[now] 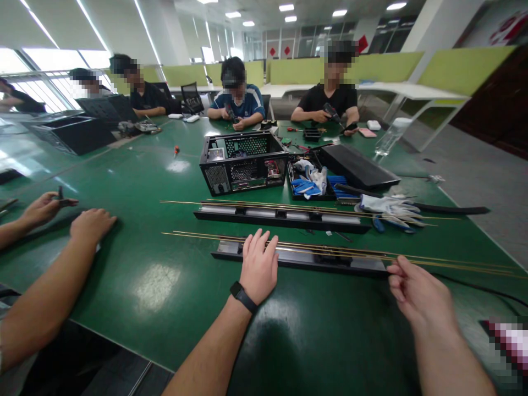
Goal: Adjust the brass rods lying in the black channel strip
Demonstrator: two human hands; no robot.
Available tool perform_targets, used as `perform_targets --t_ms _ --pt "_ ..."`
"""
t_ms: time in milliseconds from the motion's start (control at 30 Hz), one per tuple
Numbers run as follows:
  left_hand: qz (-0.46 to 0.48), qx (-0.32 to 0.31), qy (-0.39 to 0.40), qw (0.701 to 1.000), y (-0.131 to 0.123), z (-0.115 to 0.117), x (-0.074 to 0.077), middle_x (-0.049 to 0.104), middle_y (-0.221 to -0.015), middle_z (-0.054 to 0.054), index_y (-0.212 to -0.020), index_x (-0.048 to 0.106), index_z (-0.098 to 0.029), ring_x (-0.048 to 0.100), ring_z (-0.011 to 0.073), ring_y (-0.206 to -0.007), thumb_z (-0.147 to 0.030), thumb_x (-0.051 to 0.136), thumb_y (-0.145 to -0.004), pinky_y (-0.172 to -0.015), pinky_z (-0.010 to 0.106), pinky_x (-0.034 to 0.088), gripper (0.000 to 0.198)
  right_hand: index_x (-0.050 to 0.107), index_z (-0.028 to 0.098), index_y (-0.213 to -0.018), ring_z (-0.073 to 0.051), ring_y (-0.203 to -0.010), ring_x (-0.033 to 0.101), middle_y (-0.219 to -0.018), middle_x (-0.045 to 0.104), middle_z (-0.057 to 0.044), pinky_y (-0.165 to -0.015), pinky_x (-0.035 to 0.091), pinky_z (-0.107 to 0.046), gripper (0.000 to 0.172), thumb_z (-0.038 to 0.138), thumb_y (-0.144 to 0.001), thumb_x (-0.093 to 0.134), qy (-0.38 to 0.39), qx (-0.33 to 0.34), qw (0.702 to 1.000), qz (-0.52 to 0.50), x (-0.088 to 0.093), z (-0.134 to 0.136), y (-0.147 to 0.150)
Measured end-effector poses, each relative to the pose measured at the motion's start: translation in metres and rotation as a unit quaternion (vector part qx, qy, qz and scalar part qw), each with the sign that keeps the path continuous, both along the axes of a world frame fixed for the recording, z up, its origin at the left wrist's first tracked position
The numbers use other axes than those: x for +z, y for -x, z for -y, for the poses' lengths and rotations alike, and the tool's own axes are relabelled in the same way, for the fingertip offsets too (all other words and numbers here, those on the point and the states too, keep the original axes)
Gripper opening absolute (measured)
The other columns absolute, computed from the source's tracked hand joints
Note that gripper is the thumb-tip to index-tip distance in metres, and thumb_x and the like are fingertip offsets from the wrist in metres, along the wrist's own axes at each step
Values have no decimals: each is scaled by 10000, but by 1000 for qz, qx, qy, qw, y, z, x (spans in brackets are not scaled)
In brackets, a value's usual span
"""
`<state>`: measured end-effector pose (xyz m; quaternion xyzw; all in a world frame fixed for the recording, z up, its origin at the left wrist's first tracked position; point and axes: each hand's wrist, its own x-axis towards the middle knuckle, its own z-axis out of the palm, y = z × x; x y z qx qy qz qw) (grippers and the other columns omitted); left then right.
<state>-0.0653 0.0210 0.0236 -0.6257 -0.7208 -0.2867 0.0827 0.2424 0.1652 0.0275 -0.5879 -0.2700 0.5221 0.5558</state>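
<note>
Green table [157, 286]: rail [330, 261] under L hand [259, 269] fingers [252, 245], by R hand [416, 294].

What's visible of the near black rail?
The near rail is a long, flat black bar, seemingly metal, with a paler grey strip along its top. It lies flat on the green table, parallel to a second rail behind. Thin brass-coloured rods lie along it. The left hand rests open on it; the right hand curls at its right end, contact unclear.

I get one head-worn view. It looks forward and down, close over the left hand [259, 269], right hand [416, 294] and glossy green tabletop [165, 286].
</note>
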Motion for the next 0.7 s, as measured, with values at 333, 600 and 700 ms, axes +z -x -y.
perform_targets --t_ms 333,600,700 --pt "5 -5 6 1000 -1 0 0 595 -1472 152 -1412 571 -188 437 331 -1484 -179 498 -995 -1242 600 305 424 646 165 -768 -59 -406 429 -673 615 -3 -269 248 -151 235 314 -756 827 -8 28 1000 0 1 8 5" --pt "-2 -1 3 1000 0 0 -1 598 -1472 148 -1408 576 -189 433 326 -1490 -190 510 -995 -1251 584 290 418 651 146 -880 -71 -388 437 -691 650 -31 -250 212 -159 504 498 -641 922 8 157 987 -10 -1 29 38" --pt "-4 -4 2 1000 0 0 -2 603 -1466 145 -1408 576 -191 431 328 -1491 -190 507 -998 -1251 583 287 416 636 154 -896 -77 -386 445 -683 652 -25 -249 216 -162 516 503 -642 917 11 132 991 -11 0 29 37"
